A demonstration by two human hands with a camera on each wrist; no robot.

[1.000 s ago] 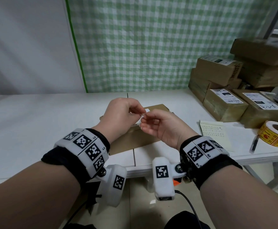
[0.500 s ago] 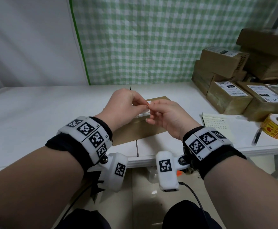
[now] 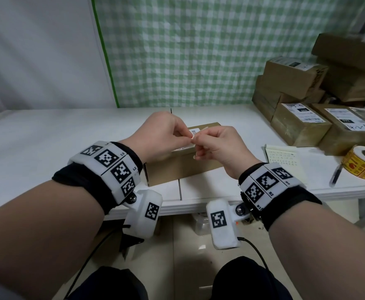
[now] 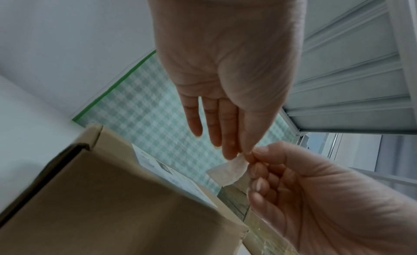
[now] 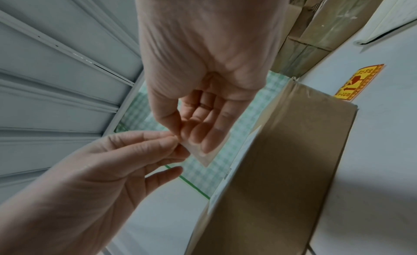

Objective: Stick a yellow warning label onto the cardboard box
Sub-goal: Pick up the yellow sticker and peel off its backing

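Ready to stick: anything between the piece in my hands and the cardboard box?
Nothing visible. Left hand and right hand pinch the piece above the cardboard box; a white shipping label covers part of its top.

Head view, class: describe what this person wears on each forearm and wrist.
Both forearms are bare, with no sleeves. Each wrist carries a black strap under a white band of square black-and-white coded markers; the right band matches. Below each wrist hangs a rounded white camera pod bearing one marker; the right pod trails a black cable.
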